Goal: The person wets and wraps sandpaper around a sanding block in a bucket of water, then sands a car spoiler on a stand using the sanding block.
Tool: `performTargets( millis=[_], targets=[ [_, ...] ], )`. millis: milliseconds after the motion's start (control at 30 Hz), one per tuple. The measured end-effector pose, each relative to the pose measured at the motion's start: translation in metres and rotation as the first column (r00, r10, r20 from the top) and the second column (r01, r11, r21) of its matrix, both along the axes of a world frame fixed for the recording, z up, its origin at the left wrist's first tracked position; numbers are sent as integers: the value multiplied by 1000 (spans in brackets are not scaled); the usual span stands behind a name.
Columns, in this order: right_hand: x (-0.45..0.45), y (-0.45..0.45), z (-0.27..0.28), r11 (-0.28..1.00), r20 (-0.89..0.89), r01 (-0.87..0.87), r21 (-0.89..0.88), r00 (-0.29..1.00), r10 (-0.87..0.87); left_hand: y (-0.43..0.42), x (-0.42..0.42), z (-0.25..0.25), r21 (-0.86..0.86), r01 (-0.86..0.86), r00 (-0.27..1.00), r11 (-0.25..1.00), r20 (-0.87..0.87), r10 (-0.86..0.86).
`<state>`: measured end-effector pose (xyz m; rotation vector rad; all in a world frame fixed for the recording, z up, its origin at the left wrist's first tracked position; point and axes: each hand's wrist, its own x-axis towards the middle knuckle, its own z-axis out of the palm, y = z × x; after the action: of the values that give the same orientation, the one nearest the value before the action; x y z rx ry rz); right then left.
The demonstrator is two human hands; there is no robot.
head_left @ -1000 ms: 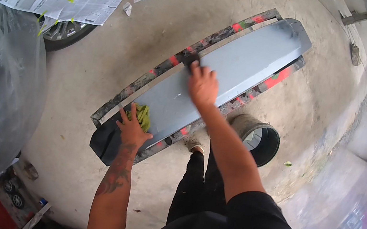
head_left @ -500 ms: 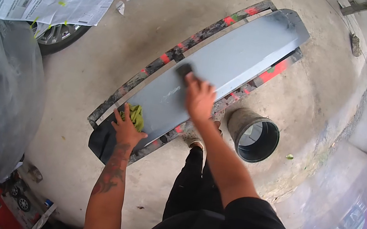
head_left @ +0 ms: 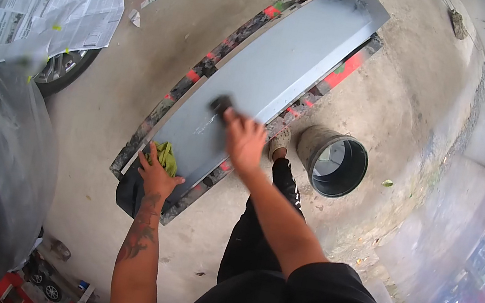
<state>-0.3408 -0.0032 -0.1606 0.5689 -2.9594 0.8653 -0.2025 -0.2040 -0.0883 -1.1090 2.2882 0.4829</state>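
Note:
A long grey panel [head_left: 278,55] lies slantwise on a low stand, its near end black. My right hand [head_left: 244,142] grips a small dark sanding block [head_left: 222,106], smeared by motion, against the middle of the panel. A whitish streak [head_left: 205,124] marks the surface beside the block. On the near end rests my left hand [head_left: 158,177], fingers spread. Under and beside those fingers sits a crumpled yellow-green cloth [head_left: 164,158].
The stand [head_left: 204,68] is wrapped in black and red patches. A dark bucket [head_left: 317,154] stands right of it, near my shoe [head_left: 280,143]. At left are a wheel [head_left: 66,72], taped newspaper [head_left: 89,13] and plastic sheeting [head_left: 4,156]. More clear plastic [head_left: 433,241] hangs at right.
My right hand has slid the sanding block a little toward the panel's near end. My left hand keeps its place by the cloth. The whole view has shifted and turned slightly.

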Motion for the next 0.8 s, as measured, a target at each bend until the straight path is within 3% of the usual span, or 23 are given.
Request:
performTargets(
  millis=[33, 67, 167, 233, 300, 400, 467, 533, 633, 667, 767, 800],
  targets=[
    [45, -4, -2, 978, 62, -201, 46, 978, 198, 0, 0, -1, -2, 10, 1000, 1000, -1, -10],
    [76, -1, -5, 930, 93, -365, -40, 926, 367, 0, -3, -1, -2, 22, 1000, 1000, -12, -22],
    [38, 21, 3, 927, 17, -374, 27, 928, 373, -2, 1, 1, -2, 56, 998, 998, 2, -56],
    [-34, 41, 3, 997, -14, -49, 57, 999, 50, 1, -1, 1, -6, 51, 999, 999, 13, -51],
    [-102, 61, -6, 974, -91, 226, -3, 970, -225, -1, 2, -3, -16, 66, 998, 998, 23, -65],
    [-83, 41, 5, 940, 0, 340, 3, 940, -340, 0, -3, 2, -5, 46, 997, 999, 59, -46],
    [-15, 14, 11, 990, 62, 142, 4, 988, -142, 0, -7, 6, 5, 48, 997, 999, 66, -49],
    [42, 0, 7, 968, 95, -251, 2, 964, 249, -5, -3, 5, 11, 78, 996, 997, 51, -78],
    [2, 19, 13, 916, 30, -399, 37, 917, 398, -7, 0, 2, 4, 102, 994, 995, 46, -102],
    [-33, 27, 9, 949, -43, -286, 131, 955, 294, -6, 0, 1, -1, 105, 994, 995, 40, -105],
    [-142, 51, 12, 979, -136, 183, 94, 976, -169, -5, 2, 2, -3, 100, 994, 995, 49, -99],
    [-157, 50, 10, 960, -128, 254, 117, 962, -239, -4, -1, 3, 2, 86, 995, 996, 56, -86]
  ],
)
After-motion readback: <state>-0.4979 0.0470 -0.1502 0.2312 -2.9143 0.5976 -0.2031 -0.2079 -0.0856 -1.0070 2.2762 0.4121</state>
